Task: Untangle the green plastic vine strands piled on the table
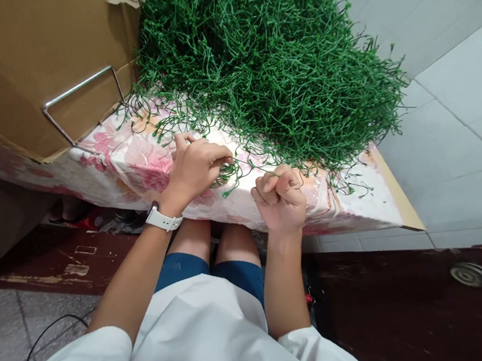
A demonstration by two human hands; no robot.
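The L hand (196, 166) is pinching a green strand (253, 165) btwn closed fingertips; the R hand (281, 199) is gripping it farther along w/ tightly curled fingers. It's spanning both hands above the floral cloth (141, 155), near the green pile (293, 77). Good handling is prob. needing light, even tension & clearance fr. the loose sprigs (230, 173). The strand is looking v. thin, nearly straight, its ends disappearing into the fingers.

holding thin green stem (253, 166) between left hand (197, 165) and right hand (280, 197), over floral tablecloth (141, 158), near big tangled green pile (280, 73)
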